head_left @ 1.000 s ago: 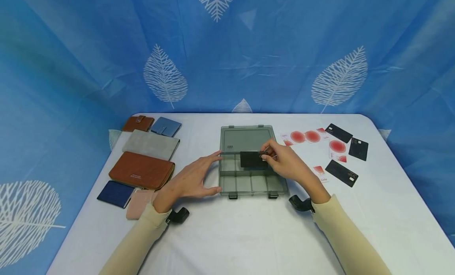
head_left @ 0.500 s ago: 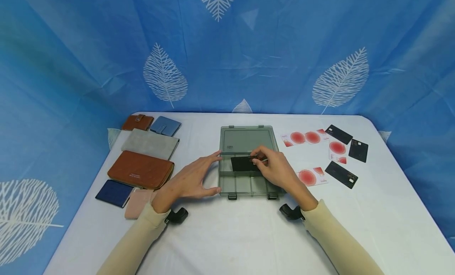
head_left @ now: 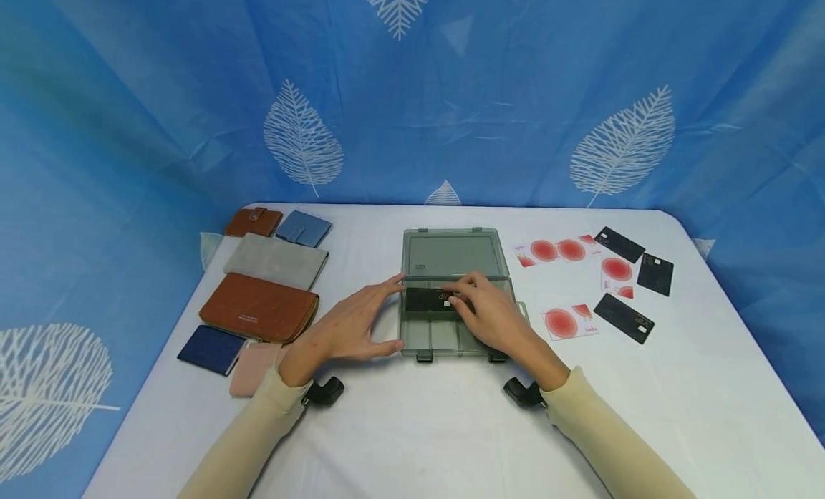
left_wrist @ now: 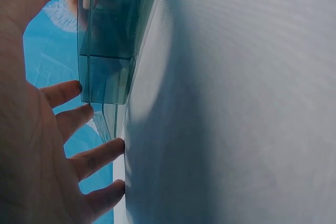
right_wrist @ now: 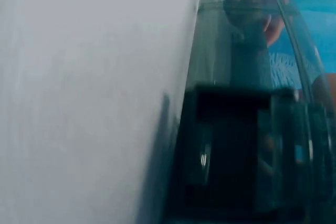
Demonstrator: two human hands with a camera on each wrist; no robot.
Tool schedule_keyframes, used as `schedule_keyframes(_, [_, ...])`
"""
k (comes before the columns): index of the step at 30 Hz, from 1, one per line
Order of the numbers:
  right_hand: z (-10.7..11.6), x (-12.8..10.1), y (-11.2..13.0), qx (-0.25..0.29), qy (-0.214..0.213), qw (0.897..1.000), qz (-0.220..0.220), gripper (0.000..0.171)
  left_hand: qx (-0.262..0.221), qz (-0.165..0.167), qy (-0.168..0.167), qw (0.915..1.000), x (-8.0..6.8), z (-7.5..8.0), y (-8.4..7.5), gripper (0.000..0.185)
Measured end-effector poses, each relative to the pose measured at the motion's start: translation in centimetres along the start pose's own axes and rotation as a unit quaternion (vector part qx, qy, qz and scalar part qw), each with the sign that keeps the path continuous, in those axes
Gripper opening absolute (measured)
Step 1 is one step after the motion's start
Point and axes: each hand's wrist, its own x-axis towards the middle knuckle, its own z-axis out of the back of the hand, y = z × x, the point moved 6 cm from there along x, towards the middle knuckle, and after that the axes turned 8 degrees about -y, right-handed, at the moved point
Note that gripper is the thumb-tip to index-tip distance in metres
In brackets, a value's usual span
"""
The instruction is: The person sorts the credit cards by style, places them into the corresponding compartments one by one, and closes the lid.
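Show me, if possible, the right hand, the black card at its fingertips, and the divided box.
Right hand (head_left: 491,313): head view, back of the hand.
Black card (head_left: 425,299): head view, its dark face.
Divided box (head_left: 456,253): head view, its open lid.

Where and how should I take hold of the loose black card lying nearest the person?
I'd pinch the loose black card by its long edges near the chip end, from above, probably with the right hand once it releases the held card. It lies flat and slanted, that end pointing away from the nearby red-and-white card, leaving finger room.
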Motion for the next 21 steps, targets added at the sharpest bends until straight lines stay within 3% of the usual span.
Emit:
schedule_keyframes(15, [-0.7,-0.34,0.23,-0.031,0.061,0.998,0.003,0.043,-0.005,-0.008,-0.003,1.0,0.12,0.08,-0.09,0.099])
schedule_keyframes(21, [-0.2,-0.15,-0.14,0.01,0.067,0.998,-0.01,0.041,-0.001,-0.002,-0.001,1.0,0.01,-0.06,0.04,0.1])
